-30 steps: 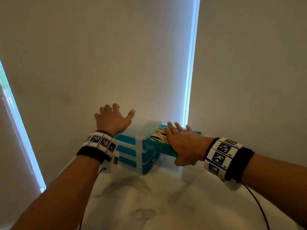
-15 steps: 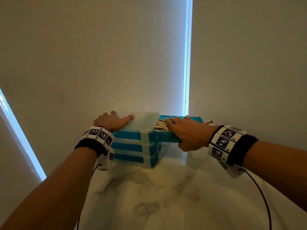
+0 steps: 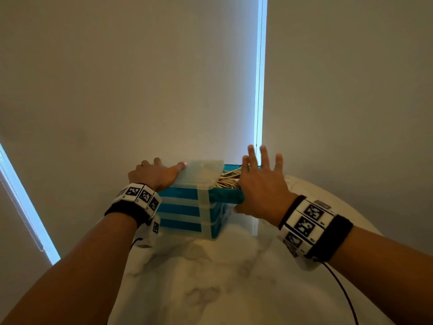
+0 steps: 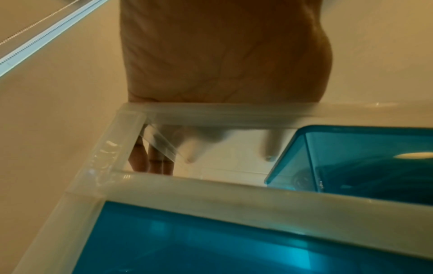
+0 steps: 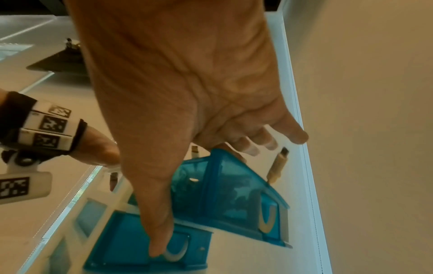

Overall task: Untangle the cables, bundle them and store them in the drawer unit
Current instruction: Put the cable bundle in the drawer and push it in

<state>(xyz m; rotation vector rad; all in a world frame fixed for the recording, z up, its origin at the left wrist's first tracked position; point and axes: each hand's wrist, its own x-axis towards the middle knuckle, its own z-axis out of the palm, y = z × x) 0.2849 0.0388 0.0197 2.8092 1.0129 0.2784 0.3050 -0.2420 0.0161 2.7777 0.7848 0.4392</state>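
Note:
The drawer unit (image 3: 187, 207), a translucent frame with teal drawers, stands at the far edge of the table. Its top drawer (image 3: 227, 198) is pulled out to the right and holds beige cables (image 3: 228, 181). My left hand (image 3: 157, 174) rests on the unit's clear top, thumb straight along the lid. In the left wrist view the left hand's palm (image 4: 222, 55) lies on the frame (image 4: 211, 192). My right hand (image 3: 260, 184) hovers over the pulled-out drawer with fingers spread and thumb below its side. In the right wrist view a cable plug (image 5: 277, 165) sticks up from the drawer (image 5: 234, 189).
The marble table (image 3: 210, 289) stretches toward me from the unit. Closed roller blinds stand right behind the unit, with a bright gap (image 3: 259, 90) between them. A thin black wire (image 3: 339, 285) hangs from my right wristband.
My right hand has lifted off the open drawer's edge and spread its fingers. My left hand came down onto the unit's top and stays there.

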